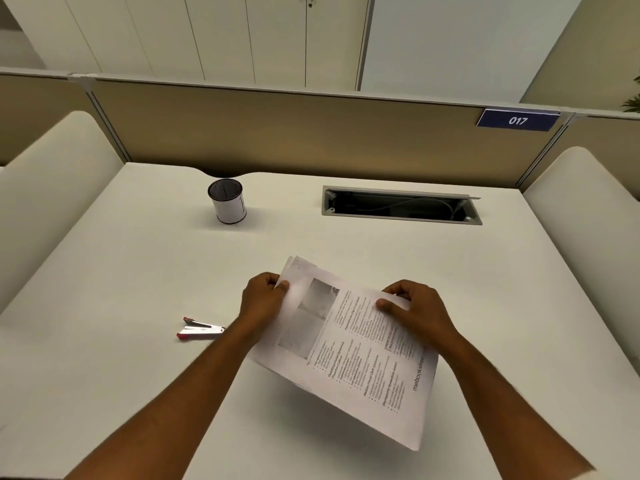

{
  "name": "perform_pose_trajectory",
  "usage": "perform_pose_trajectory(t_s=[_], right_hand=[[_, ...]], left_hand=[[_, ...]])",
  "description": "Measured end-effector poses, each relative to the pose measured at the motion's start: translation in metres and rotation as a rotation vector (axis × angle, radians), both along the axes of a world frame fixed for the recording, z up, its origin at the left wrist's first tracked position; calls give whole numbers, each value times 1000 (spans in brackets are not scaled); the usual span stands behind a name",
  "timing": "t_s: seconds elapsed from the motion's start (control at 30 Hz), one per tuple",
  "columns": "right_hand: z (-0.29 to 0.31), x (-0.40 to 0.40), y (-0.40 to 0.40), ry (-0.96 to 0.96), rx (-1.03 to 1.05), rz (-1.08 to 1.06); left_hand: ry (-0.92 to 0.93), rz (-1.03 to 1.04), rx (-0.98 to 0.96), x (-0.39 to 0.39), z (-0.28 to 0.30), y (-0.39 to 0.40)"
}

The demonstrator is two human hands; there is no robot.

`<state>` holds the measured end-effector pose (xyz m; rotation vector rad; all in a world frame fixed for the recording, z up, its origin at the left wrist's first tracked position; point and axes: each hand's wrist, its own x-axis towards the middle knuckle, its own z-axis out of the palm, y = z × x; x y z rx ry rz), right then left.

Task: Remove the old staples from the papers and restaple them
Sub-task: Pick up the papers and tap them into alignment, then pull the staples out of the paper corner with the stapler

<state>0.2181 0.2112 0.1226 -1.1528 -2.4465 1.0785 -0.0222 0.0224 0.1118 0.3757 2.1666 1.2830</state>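
Note:
A set of printed papers (349, 355), with text and two grey pictures, is held tilted above the white desk (138, 278). My left hand (263, 303) pinches the papers near their far left corner, thumb on top. My right hand (415, 310) grips their right edge, thumb on the printed side. A small red and silver stapler (199, 330) lies on the desk to the left of my left forearm, apart from the papers. No staple is discernible at this size.
A white mesh-topped pen cup (228, 205) stands at the back left of the desk. An open cable tray slot (401, 209) is set into the desk at the back right. A tan partition (311, 133) with a "017" sign closes the far edge.

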Motion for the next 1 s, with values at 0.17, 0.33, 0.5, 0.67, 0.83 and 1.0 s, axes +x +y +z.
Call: perform_pose_trajectory(t_s=[0.17,0.33,0.5,0.67,0.83,1.0], right_hand=[[-49,2,-13,-256,45,117],[-80,0,-27,-377,46,197],[-86,-21,-38,-320,169,196],[-81,-69,-61,-213,184,275],[-79,-131,-95,-121,102,380],[-79,-188,-134,-68,62,498]], left_hand=[[-6,-59,-171,13,-48,-10],[1,-72,-247,13,-73,-23],[7,-20,-285,17,-81,-31],[130,7,-342,29,-79,-48],[142,35,-366,31,-87,-68],[86,58,-325,30,-96,-89]])
